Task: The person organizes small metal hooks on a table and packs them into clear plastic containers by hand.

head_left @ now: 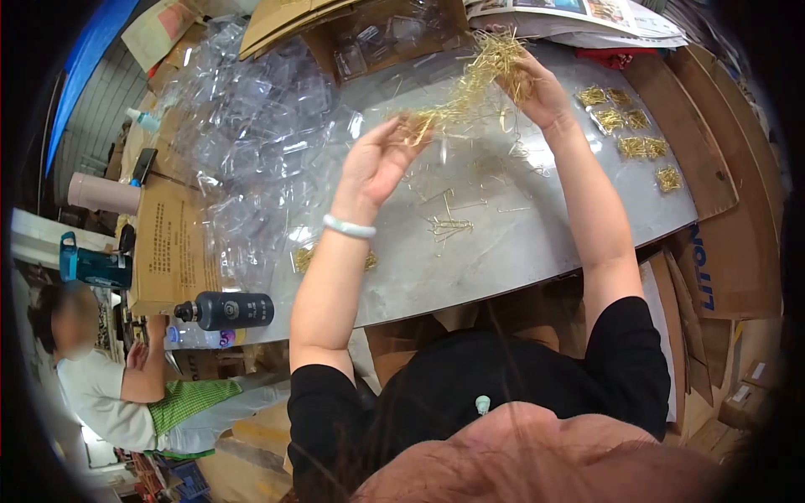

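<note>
My right hand [541, 92] is raised over the far side of the table and grips a tangled bunch of thin gold-coloured metal hooks [501, 65]. My left hand [381, 159], with a pale bangle on its wrist, is lower and to the left, its fingers closed around the end of a trailing strand of the hooks [449, 109]. The strand stretches between both hands. Below them, a few loose gold hooks [450, 226] lie scattered on the grey tabletop [503, 264]. Another small gold pile [303, 258] is partly hidden behind my left forearm.
Many clear plastic boxes [260, 126] cover the table's left side, and an open carton [314, 46] at the back holds more. Gold bundles [641, 147] sit at the right. A dark bottle [239, 310] lies near the left edge; a co-worker [109, 377] sits beyond.
</note>
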A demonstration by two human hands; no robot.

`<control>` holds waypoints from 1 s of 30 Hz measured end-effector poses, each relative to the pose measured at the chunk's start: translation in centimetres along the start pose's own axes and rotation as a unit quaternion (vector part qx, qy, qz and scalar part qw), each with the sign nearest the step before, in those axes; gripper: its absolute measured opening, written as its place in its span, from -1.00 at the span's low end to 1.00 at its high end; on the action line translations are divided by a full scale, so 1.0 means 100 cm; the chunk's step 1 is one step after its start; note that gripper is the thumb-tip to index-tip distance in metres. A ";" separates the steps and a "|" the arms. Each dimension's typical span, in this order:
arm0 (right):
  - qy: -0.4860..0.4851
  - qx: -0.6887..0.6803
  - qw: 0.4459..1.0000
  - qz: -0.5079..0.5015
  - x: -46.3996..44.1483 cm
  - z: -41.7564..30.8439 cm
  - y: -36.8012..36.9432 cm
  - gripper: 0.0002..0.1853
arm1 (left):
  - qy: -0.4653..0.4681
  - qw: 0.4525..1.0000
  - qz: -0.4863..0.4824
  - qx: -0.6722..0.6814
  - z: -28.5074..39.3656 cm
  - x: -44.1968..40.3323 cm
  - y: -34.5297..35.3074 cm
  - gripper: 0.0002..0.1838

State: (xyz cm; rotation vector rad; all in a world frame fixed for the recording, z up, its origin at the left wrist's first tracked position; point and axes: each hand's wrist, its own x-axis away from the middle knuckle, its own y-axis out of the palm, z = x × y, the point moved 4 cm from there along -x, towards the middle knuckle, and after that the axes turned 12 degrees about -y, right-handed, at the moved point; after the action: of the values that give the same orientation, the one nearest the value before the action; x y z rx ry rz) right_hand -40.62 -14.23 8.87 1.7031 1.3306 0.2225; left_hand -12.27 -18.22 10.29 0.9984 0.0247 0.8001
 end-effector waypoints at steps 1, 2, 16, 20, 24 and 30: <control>-0.007 0.016 0.999 0.034 -0.007 0.000 -0.015 -0.58 | -0.013 0.999 -0.032 0.018 -0.005 -0.012 0.005 -0.76; -0.014 0.032 0.997 0.066 -0.015 0.000 -0.030 -0.61 | -0.004 0.999 -0.044 0.010 -0.009 -0.026 0.013 -0.75; 0.049 0.867 0.495 -0.034 -0.003 -0.020 -0.045 -0.35 | -0.026 0.902 0.186 -0.389 0.002 -0.133 0.013 -0.39; 0.064 0.917 0.391 -0.056 0.023 -0.042 -0.017 -0.49 | 0.224 0.698 0.163 -0.660 0.015 -0.092 0.007 -0.49; 0.125 0.773 0.608 -0.134 0.094 -0.041 -0.002 -0.48 | 0.094 0.597 0.141 -0.784 -0.029 0.016 0.007 -0.55; -0.077 0.783 0.500 -0.361 0.140 0.040 0.009 -0.28 | 0.209 0.433 0.146 -0.864 -0.107 0.055 -0.048 -0.05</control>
State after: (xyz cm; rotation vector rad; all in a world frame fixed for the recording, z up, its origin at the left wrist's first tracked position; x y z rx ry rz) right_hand -31.95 -4.68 1.97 1.9468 2.0737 -2.2368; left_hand -9.42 -8.37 2.46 -1.2688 -0.4865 0.8638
